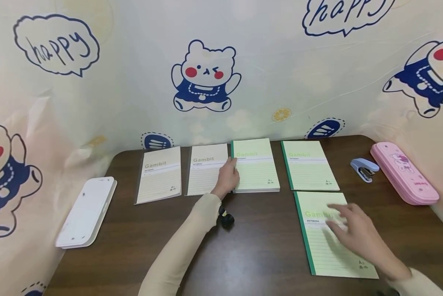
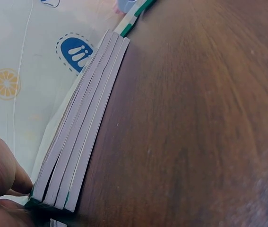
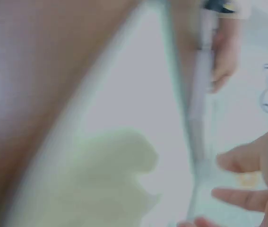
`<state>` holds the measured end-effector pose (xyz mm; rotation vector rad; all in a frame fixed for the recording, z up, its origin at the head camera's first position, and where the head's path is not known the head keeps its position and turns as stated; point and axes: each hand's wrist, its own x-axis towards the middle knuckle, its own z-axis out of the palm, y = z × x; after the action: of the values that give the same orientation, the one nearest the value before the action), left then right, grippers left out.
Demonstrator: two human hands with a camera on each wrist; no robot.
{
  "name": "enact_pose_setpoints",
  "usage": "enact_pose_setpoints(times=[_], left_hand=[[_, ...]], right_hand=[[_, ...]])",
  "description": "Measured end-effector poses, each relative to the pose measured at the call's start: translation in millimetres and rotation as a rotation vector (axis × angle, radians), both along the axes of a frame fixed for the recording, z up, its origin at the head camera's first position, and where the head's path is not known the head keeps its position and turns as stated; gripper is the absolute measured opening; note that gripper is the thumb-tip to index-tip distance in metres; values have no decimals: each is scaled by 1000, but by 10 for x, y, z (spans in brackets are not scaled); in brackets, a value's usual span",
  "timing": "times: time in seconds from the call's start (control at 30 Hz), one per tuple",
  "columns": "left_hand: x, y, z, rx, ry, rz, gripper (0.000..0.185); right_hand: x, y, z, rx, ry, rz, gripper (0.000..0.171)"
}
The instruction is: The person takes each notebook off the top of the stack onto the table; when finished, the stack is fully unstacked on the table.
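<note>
At the table's back middle lies a stack of several green-spined notebooks [image 1: 256,168], their page edges facing front in the left wrist view. My left hand [image 1: 228,177] is at the stack's left side, thumb and fingers gripping the spine edge; the left wrist view shows the fingers [image 2: 4,170] at the spine's corner. My right hand [image 1: 362,236] hovers over a single green notebook [image 1: 330,255] at the front right, thumb and fingers spread apart and holding nothing. Another green notebook [image 1: 310,168] lies just behind that one. The right wrist view is blurred.
Two beige notebooks lie left of the stack, one nearer [image 1: 206,176] and one farther left [image 1: 158,181]. A white case [image 1: 86,211] sits at the left edge. On the right are a blue stapler [image 1: 365,168] and a pink pencil case [image 1: 404,172]. A patterned cloth [image 1: 266,74] hangs behind.
</note>
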<state>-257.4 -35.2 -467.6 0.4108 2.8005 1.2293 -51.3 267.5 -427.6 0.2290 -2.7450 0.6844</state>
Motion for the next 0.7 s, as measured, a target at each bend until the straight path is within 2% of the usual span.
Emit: enact_pose_setpoints(times=[0.1, 0.2, 0.3, 0.4, 0.53, 0.7], left_hand=[[-4, -10, 0, 1, -10, 4, 48], [-2, -21, -4, 17, -28, 8, 48], [4, -22, -6, 36, -38, 5, 47], [11, -6, -15, 44, -35, 3, 47], [29, 10, -21, 50, -28, -1, 46], [32, -18, 12, 42, -13, 8, 46]], right_hand=[[-406, -192, 128, -137, -112, 81, 42], [-849, -414, 144, -232, -247, 120, 46], [-1251, -645, 66, -244, -342, 110, 51], [-1550, -828, -62, -228, -373, 89, 53], [-1730, -951, -219, -227, -347, 44, 50], [-1765, -1023, -254, -254, -303, 12, 46]])
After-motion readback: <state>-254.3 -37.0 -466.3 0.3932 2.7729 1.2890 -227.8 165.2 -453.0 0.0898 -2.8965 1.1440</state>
